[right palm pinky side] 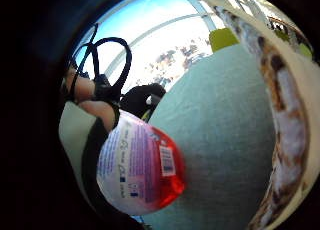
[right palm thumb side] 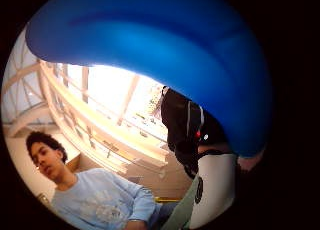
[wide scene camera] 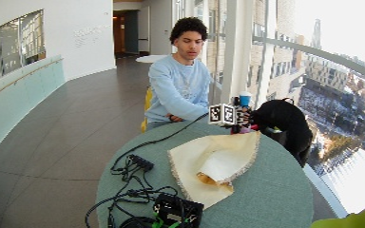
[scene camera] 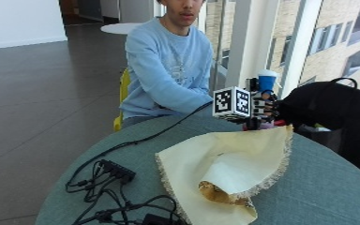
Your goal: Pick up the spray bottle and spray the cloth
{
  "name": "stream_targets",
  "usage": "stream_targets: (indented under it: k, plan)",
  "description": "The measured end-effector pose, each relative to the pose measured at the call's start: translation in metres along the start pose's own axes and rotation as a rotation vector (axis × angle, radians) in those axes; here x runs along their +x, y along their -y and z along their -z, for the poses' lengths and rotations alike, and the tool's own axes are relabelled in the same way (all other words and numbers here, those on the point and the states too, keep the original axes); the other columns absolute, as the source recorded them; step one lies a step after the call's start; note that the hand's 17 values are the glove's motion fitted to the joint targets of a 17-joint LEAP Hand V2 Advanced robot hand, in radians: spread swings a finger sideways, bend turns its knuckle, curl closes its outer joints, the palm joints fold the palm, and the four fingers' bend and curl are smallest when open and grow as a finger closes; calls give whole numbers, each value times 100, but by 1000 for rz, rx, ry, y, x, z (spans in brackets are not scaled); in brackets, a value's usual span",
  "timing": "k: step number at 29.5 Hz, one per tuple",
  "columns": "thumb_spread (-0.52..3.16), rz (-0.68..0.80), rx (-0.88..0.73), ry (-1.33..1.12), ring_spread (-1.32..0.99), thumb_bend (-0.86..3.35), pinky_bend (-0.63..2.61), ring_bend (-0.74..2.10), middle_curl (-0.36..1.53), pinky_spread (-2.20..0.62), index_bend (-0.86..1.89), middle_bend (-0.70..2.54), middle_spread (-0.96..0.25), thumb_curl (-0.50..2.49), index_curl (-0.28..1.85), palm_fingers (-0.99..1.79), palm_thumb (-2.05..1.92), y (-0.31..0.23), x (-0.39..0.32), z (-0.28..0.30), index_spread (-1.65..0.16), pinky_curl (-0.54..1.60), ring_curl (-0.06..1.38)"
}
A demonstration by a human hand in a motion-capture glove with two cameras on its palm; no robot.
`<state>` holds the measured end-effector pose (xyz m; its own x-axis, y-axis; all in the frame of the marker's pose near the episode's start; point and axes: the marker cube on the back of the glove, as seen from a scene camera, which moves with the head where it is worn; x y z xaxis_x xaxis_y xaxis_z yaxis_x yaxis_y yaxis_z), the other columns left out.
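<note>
My gloved right hand point(scene camera: 265, 107) grips the spray bottle point(scene camera: 266, 82) upright, just above the far edge of the round green table point(scene camera: 330, 187). The bottle has a blue spray head point(right palm thumb side: 165, 50) and a red body with a white label point(right palm pinky side: 140, 165). My fingers point(right palm pinky side: 92, 90) curl round the body. A cream cloth point(scene camera: 230, 164) with a fringed edge lies crumpled on the table in front of the hand, with its far corner right below the bottle. The palm view shows the cloth's patterned edge point(right palm pinky side: 285, 120) beside the bottle. In the wide view the bottle point(wide scene camera: 244, 99) stands over the cloth point(wide scene camera: 214, 161).
A black bag point(scene camera: 336, 112) sits right beside my hand at the table's far right. Black cables and a power strip point(scene camera: 114, 171) lie on the near left of the table. A yellow chair point(scene camera: 123, 101) stands behind the person.
</note>
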<state>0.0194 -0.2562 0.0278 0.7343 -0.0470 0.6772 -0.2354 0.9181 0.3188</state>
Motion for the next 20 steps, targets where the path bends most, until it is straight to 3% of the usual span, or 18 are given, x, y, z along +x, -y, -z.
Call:
stream_targets:
  k: [8,20]
  plan:
    - [103,-34,-32,18,-8,-2,42,54,48,-5,9,39,-10,53,20,108,85,-3,5,3,-26,37,39]
    - [107,-42,-51,47,-8,-3,46,46,46,7,1,36,-10,44,12,51,73,-17,-1,11,-34,39,38]
